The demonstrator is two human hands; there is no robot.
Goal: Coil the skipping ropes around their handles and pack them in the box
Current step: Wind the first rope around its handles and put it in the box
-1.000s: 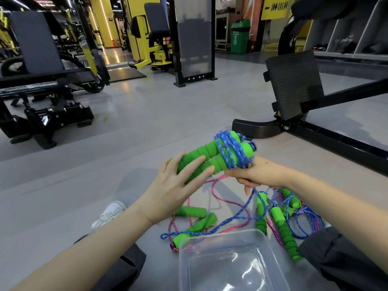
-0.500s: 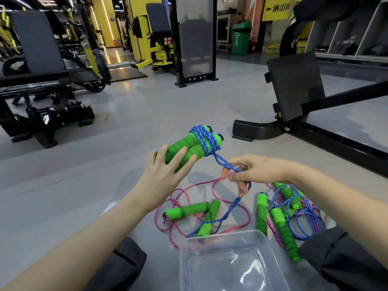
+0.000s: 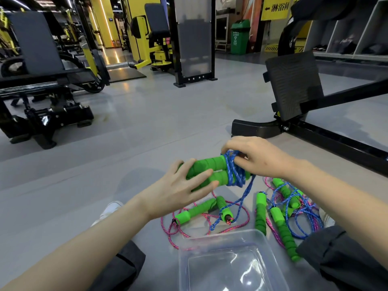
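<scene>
Right now we have one rope partly coiled. Our left hand (image 3: 180, 190) grips a pair of green handles (image 3: 207, 171) side by side above the floor (image 3: 147, 143). Our right hand (image 3: 258, 158) pinches the blue rope (image 3: 235, 172) where its turns bunch at the handles' right end. A loose tail (image 3: 244, 195) of that rope hangs down to the floor, so we judge the winding unfinished.

The clear box (image 3: 222, 267) sits nearest us, between our knees (image 3: 346, 261), and we see nothing packed in it.

Much is left. A pink rope (image 3: 168, 229) lies slack just beyond the box, its two handles touching. To the right lies a tangle (image 3: 302, 213) of blue and pink cords with several more green handles; we cannot tell how many ropes it holds.

The blue tail crosses the pink rope's handles and could drag them along. A black footplate (image 3: 294, 85) stands well beyond, out of our way.
</scene>
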